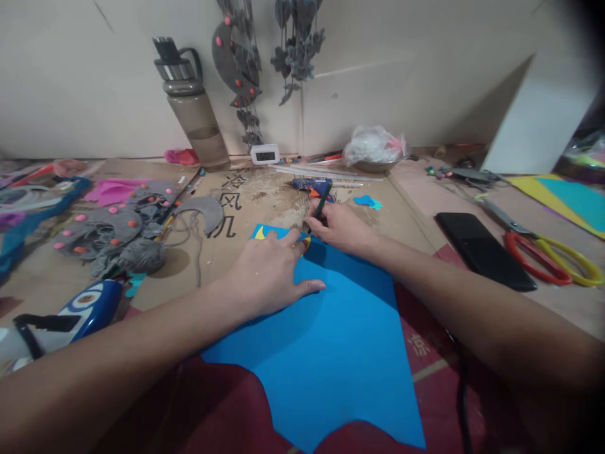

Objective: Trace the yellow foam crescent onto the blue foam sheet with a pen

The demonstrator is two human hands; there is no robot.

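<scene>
- The sheet (340,353) was spread over the middle of the worktop (397,189), with its far edge lying under both hands.
- The crescent (259,232), yellow, was placed at the sheet's far left corner, its middle covered by fingers.
- Nothing was grasped by the left hand (265,274); its fingers were laid out over the crescent and its thumb was stretched across the sheet.
- The pen (323,203) was pinched between the fingertips of the right hand (341,228), its lower end brought to the crescent's right tip; whether the point touched could not be told.
- The crescent could have been shifted if it was pressed too lightly or pushed sideways by the pen.
- The sheet could have been skewed if its left edge was dragged by the left forearm, which was rested across it or held just above.
- A mark could have been run off the sheet, since the pen was worked so close to the far edge.
- The glue gun (309,184), left just beyond that edge, could have been knocked by the right knuckles; whether it was hot could not be seen.
- The cutouts (366,202), left near the right wrist, could have been brushed away by a wide sweep.
</scene>
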